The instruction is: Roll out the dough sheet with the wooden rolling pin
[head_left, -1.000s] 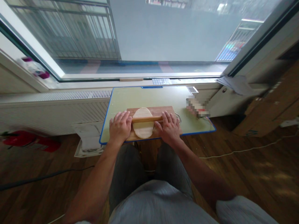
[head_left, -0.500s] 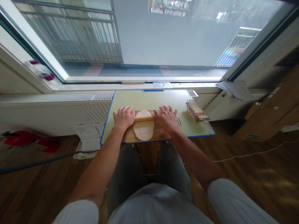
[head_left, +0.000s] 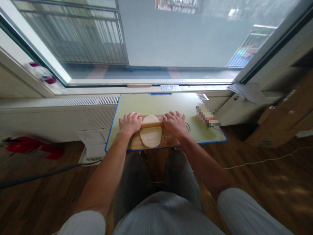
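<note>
A wooden rolling pin [head_left: 152, 124] lies crosswise over a flat, oval sheet of pale dough [head_left: 151, 137]. Under the dough is a wooden board [head_left: 136, 143] with a metal handle [head_left: 187, 127] at its right end. My left hand [head_left: 130, 122] grips the pin's left end, palm down, and covers that end. At the other end, my right hand [head_left: 174, 122] presses down on the pin with its fingers over it. The dough shows both beyond the pin and on my side of it. A dusting of flour or crumbs marks the board right of the dough.
The board rests on a pale green folding table [head_left: 156, 103] with blue edging. A pixelated object [head_left: 207, 116] lies at the table's right. Behind stand a radiator [head_left: 90, 101] and window. A fire extinguisher [head_left: 34, 147] is on the floor at left, a cardboard box [head_left: 281, 114] at right.
Both hands stay on the rolling pin, which has scarcely moved over the dough. The whole view has shifted very slightly.
</note>
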Demonstrator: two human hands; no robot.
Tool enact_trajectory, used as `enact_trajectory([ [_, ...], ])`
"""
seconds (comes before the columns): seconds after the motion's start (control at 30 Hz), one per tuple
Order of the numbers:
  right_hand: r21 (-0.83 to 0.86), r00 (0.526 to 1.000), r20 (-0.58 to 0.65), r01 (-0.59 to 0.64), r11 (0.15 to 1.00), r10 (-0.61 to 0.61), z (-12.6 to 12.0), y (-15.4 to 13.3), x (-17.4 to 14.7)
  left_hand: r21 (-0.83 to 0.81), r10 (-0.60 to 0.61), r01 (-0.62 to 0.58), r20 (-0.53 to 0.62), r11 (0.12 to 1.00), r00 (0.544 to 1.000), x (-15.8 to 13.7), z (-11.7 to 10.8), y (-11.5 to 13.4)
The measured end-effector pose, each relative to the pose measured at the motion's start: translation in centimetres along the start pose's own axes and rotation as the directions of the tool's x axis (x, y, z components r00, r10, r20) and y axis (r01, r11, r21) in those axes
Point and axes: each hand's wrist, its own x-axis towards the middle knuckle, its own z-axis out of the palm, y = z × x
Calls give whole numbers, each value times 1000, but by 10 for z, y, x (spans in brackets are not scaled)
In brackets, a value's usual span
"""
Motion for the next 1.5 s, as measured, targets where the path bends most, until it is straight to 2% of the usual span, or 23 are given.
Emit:
enact_trajectory([
  [0.3,48,999,-31,-8,999,10,2,2,-20,40,51,-48,-67,998,996,-20,-5,5],
  [0.6,87,995,55,-91,992,86,-4,-3,-37,77,99,-90,-128,993,987,-42,-9,8],
  [0.97,115,993,-12,-114,987,116,11,1,-57,76,141,-130,-152,989,978,-60,-4,4],
  [1.1,86,993,-51,-105,991,110,18,3,-64,60,139,-132,-152,989,979,-68,-3,3],
  [1.3,134,990,-102,-84,987,99,23,3,-79,12,136,-136,-165,991,977,-84,-3,2],
  [1.5,80,992,-109,-61,995,70,24,3,-92,-23,129,-134,-154,991,980,-93,-2,1],
])
